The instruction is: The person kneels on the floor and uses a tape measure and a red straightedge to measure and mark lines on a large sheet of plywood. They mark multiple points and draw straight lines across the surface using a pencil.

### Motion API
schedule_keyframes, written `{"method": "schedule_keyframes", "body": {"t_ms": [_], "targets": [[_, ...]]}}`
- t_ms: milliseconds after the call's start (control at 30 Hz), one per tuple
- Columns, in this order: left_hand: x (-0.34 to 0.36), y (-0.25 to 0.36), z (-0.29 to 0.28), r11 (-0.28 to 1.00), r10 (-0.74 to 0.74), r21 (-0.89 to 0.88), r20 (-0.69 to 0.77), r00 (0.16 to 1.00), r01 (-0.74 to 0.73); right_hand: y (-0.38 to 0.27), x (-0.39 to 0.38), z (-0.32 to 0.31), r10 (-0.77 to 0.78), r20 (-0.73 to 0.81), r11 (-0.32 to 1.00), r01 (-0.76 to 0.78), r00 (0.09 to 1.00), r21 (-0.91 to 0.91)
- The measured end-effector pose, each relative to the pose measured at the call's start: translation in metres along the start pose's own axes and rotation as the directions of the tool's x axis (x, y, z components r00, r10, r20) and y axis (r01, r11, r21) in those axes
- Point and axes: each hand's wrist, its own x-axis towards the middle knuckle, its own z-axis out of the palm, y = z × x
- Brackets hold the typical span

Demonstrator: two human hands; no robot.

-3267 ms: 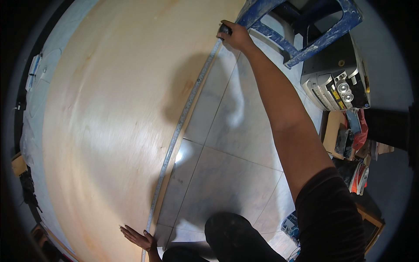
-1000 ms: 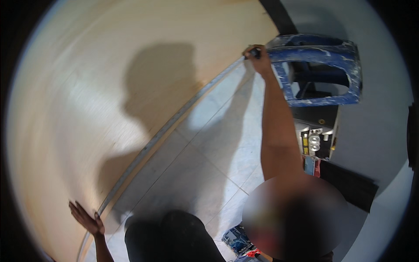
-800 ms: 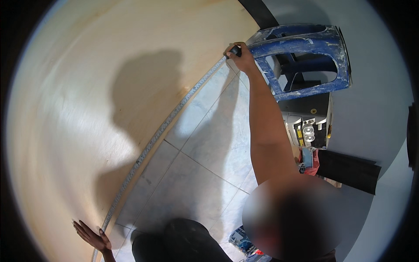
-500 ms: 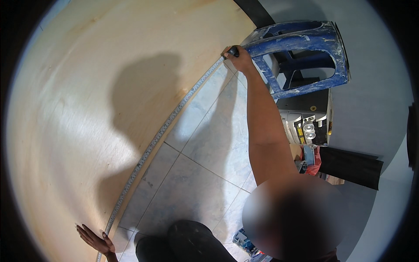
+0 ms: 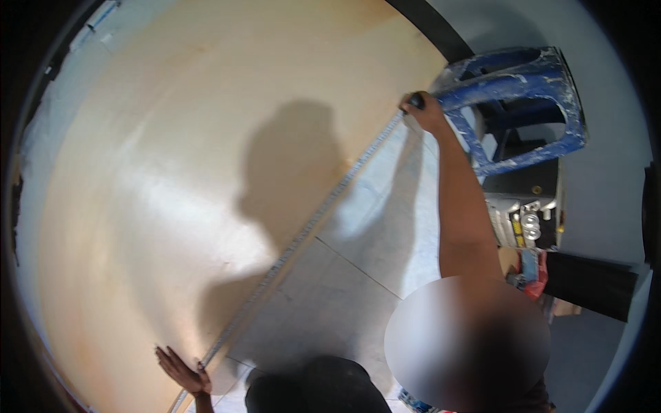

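Observation:
A pale wooden sheet [image 5: 158, 227] spreads across the left side, and a tape measure's blade [image 5: 303, 237] is stretched along its right edge. At the far end my right hand [image 5: 430, 113] is closed around the black case of the tape measure [image 5: 416, 101], at the sheet's edge. My left hand [image 5: 182, 372] lies at the near end with its fingers stretched out on the wood. Its thumb rests by the blade, which runs past the hand toward the lower border.
A paint-splashed blue plastic stool [image 5: 509, 89] lies on its side just beyond my right hand. Grey tiled floor [image 5: 358, 275] shows beside the sheet. A black and silver appliance [image 5: 527, 224] and a black panel [image 5: 592, 282] are at right. My dark-clothed knee [image 5: 317, 385] is below.
The whole view has shifted, so everything sits further right and slightly lower. Both hands keep their places on the tape measure and sheet.

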Motion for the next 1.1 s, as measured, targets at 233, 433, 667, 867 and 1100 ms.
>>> {"method": "schedule_keyframes", "body": {"t_ms": [233,433,667,867,1100], "targets": [[0.002,0.003,-0.025,0.999,-0.046,0.030,0.062,0.997,0.044,-0.031,-0.007,0.033,0.060,-0.096,0.998,-0.059,0.994,0.013],[-0.006,-0.004,-0.026,0.990,-0.093,0.122,0.139,0.986,0.076,-0.062,-0.013,0.032,0.125,-0.088,0.992,-0.123,0.988,0.034],[0.012,0.016,-0.046,0.995,-0.082,-0.040,0.135,0.988,0.088,-0.089,-0.029,0.022,0.141,-0.154,0.988,-0.148,0.978,-0.034],[0.126,0.195,-0.039,0.861,0.040,-0.508,0.040,0.998,-0.014,-0.079,-0.027,0.019,0.184,-0.121,0.979,-0.192,0.975,-0.061],[0.282,0.450,-0.002,0.529,0.732,-0.561,-0.076,0.677,-0.636,-0.018,-0.021,0.025,0.062,-0.184,0.998,-0.061,0.981,0.013]]}}
